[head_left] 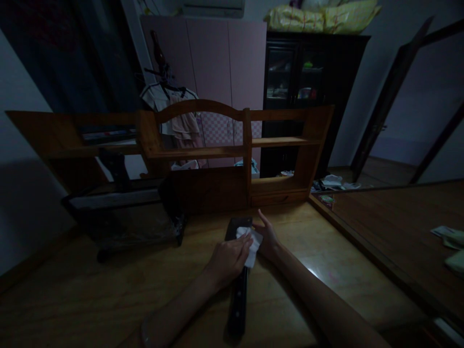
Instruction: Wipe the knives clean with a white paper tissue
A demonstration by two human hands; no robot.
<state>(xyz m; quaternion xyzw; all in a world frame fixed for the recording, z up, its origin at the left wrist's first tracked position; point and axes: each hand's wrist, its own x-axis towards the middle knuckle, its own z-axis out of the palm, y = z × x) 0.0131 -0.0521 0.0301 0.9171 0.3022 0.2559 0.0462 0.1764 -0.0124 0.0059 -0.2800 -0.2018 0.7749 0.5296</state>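
Observation:
A cleaver [238,304] lies on the wooden tabletop with its black riveted handle toward me and its dark blade pointing away. My left hand [230,258] presses a folded white tissue [254,246] onto the blade, fingers closed over it. Just right of the blade, my right hand [268,243] stands on its side with the thumb stretched up and apart. Its fingertips reach the blade's right side near the tissue, partly hidden; whether they touch the metal I cannot tell.
A dark-framed clear-sided case [126,217] stands left on the tabletop [174,290]. A wooden shelf unit [203,153] runs along the back edge. At the right, a raised rim [362,256] borders a brown surface with papers [449,237].

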